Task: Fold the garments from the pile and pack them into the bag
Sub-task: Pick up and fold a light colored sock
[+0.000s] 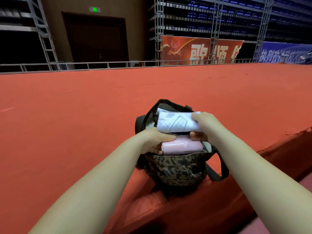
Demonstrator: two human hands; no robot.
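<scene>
A leopard-print bag (177, 169) with black straps stands open near the front edge of the red stage. A folded white garment (175, 123) with a faint grey print sits across the top of its opening. My right hand (204, 125) grips the right end of that white garment. Just below it lies a rolled pink garment (182, 146) inside the bag's mouth. My left hand (157, 141) holds the left end of the pink roll, thumb on top and fingers under it. Whatever lies deeper in the bag is hidden.
The red carpeted stage (84, 107) spreads wide around the bag, and its front edge (278, 142) drops off at the right. A metal rail (108, 64) runs along the far side, with scaffolding, banners and dark seating beyond it.
</scene>
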